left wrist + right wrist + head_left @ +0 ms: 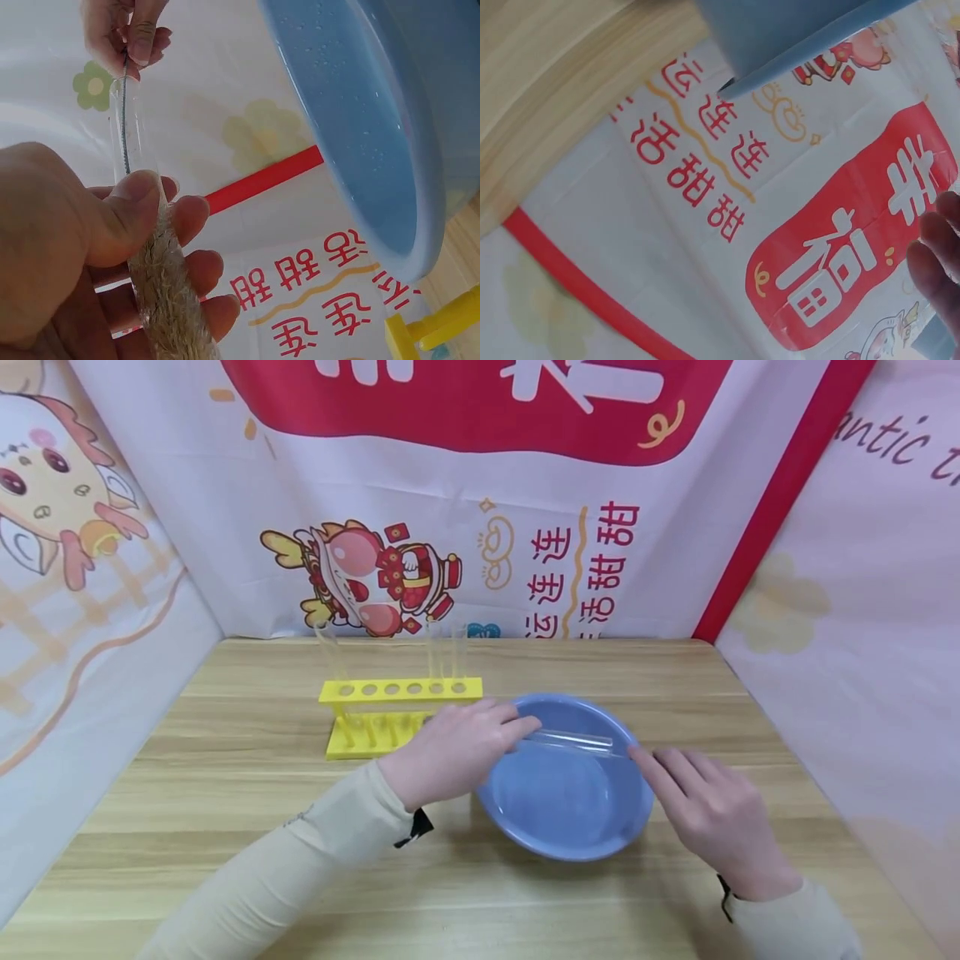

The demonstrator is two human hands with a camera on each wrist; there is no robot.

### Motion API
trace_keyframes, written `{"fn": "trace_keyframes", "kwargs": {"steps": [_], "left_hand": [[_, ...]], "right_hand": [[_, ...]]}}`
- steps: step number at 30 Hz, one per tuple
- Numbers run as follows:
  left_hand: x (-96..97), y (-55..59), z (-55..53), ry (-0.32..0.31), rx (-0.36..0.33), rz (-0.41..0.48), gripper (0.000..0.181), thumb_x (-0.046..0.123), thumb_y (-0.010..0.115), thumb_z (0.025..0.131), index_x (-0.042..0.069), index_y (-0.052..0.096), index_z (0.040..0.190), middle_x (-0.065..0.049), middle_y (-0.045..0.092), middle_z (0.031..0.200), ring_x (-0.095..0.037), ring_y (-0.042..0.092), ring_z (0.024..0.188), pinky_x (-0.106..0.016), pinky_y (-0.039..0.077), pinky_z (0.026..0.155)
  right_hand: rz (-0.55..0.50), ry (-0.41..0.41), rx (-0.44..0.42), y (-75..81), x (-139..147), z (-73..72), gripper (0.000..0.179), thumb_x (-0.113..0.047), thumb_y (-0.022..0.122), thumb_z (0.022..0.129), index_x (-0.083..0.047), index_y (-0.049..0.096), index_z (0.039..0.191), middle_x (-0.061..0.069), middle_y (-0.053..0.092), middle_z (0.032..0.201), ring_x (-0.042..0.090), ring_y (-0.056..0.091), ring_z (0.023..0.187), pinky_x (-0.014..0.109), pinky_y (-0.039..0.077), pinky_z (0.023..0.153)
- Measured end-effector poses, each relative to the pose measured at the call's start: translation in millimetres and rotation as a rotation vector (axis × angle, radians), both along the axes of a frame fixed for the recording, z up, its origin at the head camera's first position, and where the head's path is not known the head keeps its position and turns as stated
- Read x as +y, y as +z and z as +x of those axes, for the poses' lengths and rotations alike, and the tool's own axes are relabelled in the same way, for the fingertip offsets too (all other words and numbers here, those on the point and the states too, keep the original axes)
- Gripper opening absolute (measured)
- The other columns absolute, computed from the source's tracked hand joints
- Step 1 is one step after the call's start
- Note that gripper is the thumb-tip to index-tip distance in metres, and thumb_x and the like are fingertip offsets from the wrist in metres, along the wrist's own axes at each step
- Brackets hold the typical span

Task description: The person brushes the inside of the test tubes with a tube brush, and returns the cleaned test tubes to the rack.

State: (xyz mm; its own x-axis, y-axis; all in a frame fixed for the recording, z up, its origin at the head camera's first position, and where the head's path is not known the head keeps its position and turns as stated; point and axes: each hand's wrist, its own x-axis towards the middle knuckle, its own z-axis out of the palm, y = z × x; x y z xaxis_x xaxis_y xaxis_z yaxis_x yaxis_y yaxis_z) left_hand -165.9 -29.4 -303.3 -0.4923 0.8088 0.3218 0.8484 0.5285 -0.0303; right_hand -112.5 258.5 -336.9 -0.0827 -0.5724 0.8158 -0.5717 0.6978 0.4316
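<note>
My left hand [453,752] grips a clear glass test tube [577,742] above a blue basin [558,793]. In the left wrist view, the thumb and fingers wrap around the tube's middle. The pale bristles of a test tube brush [169,300] fill the tube's lower part, and its twisted wire stem comes out of the open mouth. My right hand [708,814] pinches the end of that stem over the basin's right rim. Only a few right fingertips [934,251] show at the edge of the right wrist view; the brush is out of sight there.
A yellow test tube rack [401,690] stands left of the basin, behind my left forearm. It holds one leaning tube [332,652] at its left end and two upright tubes at its right. Water drops dot the basin's inside. Printed cloth [480,477] walls the wooden table [247,710].
</note>
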Motion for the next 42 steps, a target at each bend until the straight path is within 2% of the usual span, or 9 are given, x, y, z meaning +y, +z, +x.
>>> {"fn": "trace_keyframes", "kwargs": {"steps": [3, 6, 13, 21, 24, 28, 33, 38, 42], "left_hand": [[-0.8, 0.8, -1.0, -0.004, -0.039, 0.002, 0.042, 0.017, 0.076, 0.089, 0.012, 0.065, 0.129, -0.003, 0.068, 0.107, -0.014, 0.065, 0.092, -0.023, 0.056, 0.067], [-1.4, 1.9, -1.7, -0.003, -0.063, -0.004, 0.042, 0.016, 0.076, 0.089, 0.012, 0.065, 0.129, -0.003, 0.068, 0.106, -0.014, 0.064, 0.09, -0.023, 0.055, 0.067], [-2.5, 2.9, -2.7, 0.005, -0.08, -0.02, 0.04, 0.018, 0.075, 0.09, 0.012, 0.066, 0.129, -0.004, 0.069, 0.108, -0.014, 0.065, 0.091, -0.025, 0.056, 0.071], [-3.7, 1.6, -0.9, 0.029, -0.084, -0.059, 0.044, 0.019, 0.076, 0.089, 0.014, 0.064, 0.131, -0.002, 0.069, 0.108, -0.013, 0.064, 0.091, -0.024, 0.056, 0.073], [-4.8, 0.3, -0.5, 0.031, -0.064, -0.077, 0.043, 0.018, 0.076, 0.089, 0.015, 0.064, 0.13, -0.003, 0.069, 0.109, -0.013, 0.064, 0.092, -0.025, 0.057, 0.072], [-6.5, -2.6, -3.3, 0.018, 0.002, -0.075, 0.039, 0.018, 0.074, 0.091, 0.013, 0.065, 0.129, -0.006, 0.069, 0.111, -0.017, 0.066, 0.096, -0.028, 0.058, 0.074], [-11.2, -6.7, -6.9, 0.012, 0.046, -0.063, 0.04, 0.014, 0.075, 0.09, 0.013, 0.065, 0.129, -0.009, 0.068, 0.114, -0.021, 0.066, 0.099, -0.032, 0.059, 0.075], [-15.3, -7.4, -9.0, 0.013, 0.039, -0.065, 0.045, 0.013, 0.077, 0.088, 0.016, 0.064, 0.131, -0.009, 0.068, 0.116, -0.022, 0.066, 0.099, -0.032, 0.059, 0.075], [-17.9, -6.9, -9.6, 0.016, 0.03, -0.072, 0.05, 0.012, 0.08, 0.085, 0.018, 0.063, 0.132, -0.008, 0.067, 0.117, -0.021, 0.065, 0.097, -0.029, 0.058, 0.072]], "right_hand": [[0.003, 0.022, 0.094, 1.1, 0, -2.1, 0.022, 0.004, 0.052, 0.098, 0.002, 0.073, 0.102, 0.016, 0.066, 0.079, 0.03, 0.058, 0.055, 0.038, 0.045, 0.038], [0.024, 0.034, 0.13, 2.3, 0, -3.4, 0.021, 0.005, 0.052, 0.098, 0.003, 0.073, 0.103, 0.017, 0.069, 0.084, 0.031, 0.062, 0.06, 0.04, 0.05, 0.043], [0.084, 0.021, 0.112, 4.4, 2, -5.0, 0.02, 0.006, 0.05, 0.097, 0.006, 0.07, 0.101, 0.018, 0.069, 0.086, 0.03, 0.061, 0.057, 0.041, 0.052, 0.046], [0.101, 0.006, 0.087, 0.2, 4, -9.4, 0.02, 0.007, 0.048, 0.092, 0.006, 0.068, 0.092, 0.014, 0.064, 0.076, 0.024, 0.05, 0.044, 0.037, 0.044, 0.04], [0.108, 0.009, 0.012, -6.0, 7, -11.2, 0.024, 0.008, 0.044, 0.088, 0.004, 0.068, 0.09, 0.01, 0.061, 0.071, 0.02, 0.048, 0.042, 0.033, 0.039, 0.037], [0.116, -0.007, -0.17, -15.1, 16, -12.9, 0.035, 0.009, 0.035, 0.087, 0.0, 0.068, 0.092, 0.006, 0.064, 0.072, 0.017, 0.05, 0.043, 0.029, 0.035, 0.036], [0.071, -0.015, -0.351, -19.5, 24, -13.6, 0.04, 0.003, 0.032, 0.086, -0.007, 0.07, 0.093, 0.002, 0.071, 0.077, 0.017, 0.052, 0.044, 0.029, 0.038, 0.035], [0.01, 0.017, -0.46, -19.0, 29, -13.8, 0.036, 0.007, 0.041, 0.075, -0.012, 0.068, 0.09, -0.003, 0.071, 0.073, 0.012, 0.054, 0.045, 0.025, 0.036, 0.034], [0.0, 0.014, -0.497, -17.5, 32, -13.5, 0.04, 0.009, 0.043, 0.07, -0.016, 0.067, 0.089, -0.01, 0.065, 0.069, 0.004, 0.051, 0.048, 0.02, 0.032, 0.035]]}}
